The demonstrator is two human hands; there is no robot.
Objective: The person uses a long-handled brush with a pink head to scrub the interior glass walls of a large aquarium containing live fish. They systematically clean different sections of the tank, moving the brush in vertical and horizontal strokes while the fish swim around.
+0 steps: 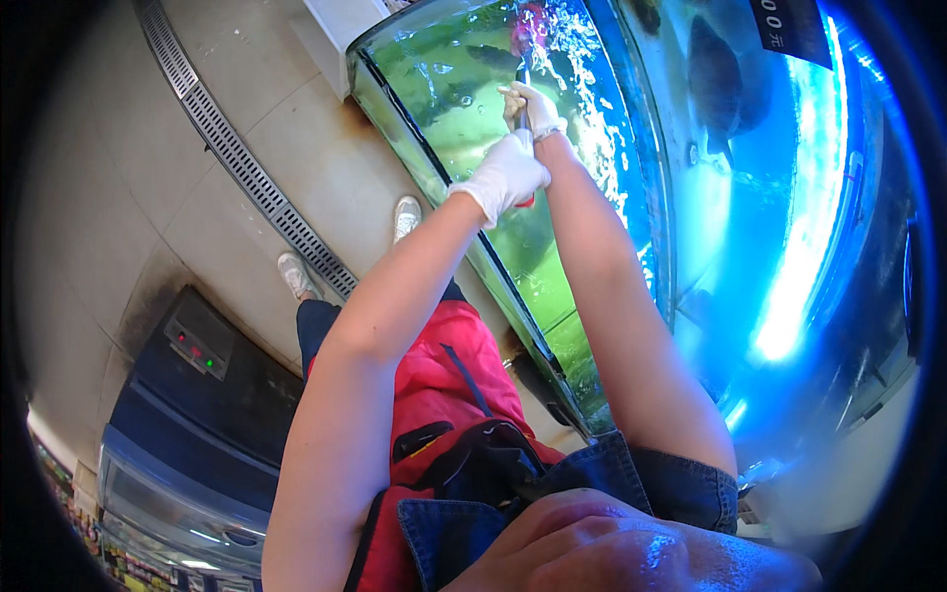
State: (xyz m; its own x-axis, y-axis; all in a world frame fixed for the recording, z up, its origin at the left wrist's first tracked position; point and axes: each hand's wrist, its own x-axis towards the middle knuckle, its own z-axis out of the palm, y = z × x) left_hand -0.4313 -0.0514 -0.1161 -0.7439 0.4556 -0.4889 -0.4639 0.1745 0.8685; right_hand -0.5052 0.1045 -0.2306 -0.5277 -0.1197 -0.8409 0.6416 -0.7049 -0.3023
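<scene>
Both of my hands wear white gloves and reach over a glass fish tank (414, 129) of greenish water. My left hand (503, 176) is closed around a dark pole (523, 74) near its red end (526, 202). Farther along the pole, my right hand (534, 109) has its fingers curled around it. The pole's far end runs down to a pinkish-red mass (530, 28) in the water, possibly a net, blurred by ripples and splashes. A dark fish (484, 55) shows under the surface left of that mass.
To the right stands a brightly lit blue tank with a large dark fish (714, 74). A slotted drain grate (244, 155) crosses the tiled floor at left. Behind it sits a dark cabinet (214, 385) with indicator lights. A white box-like edge (336, 44) adjoins the tank's corner.
</scene>
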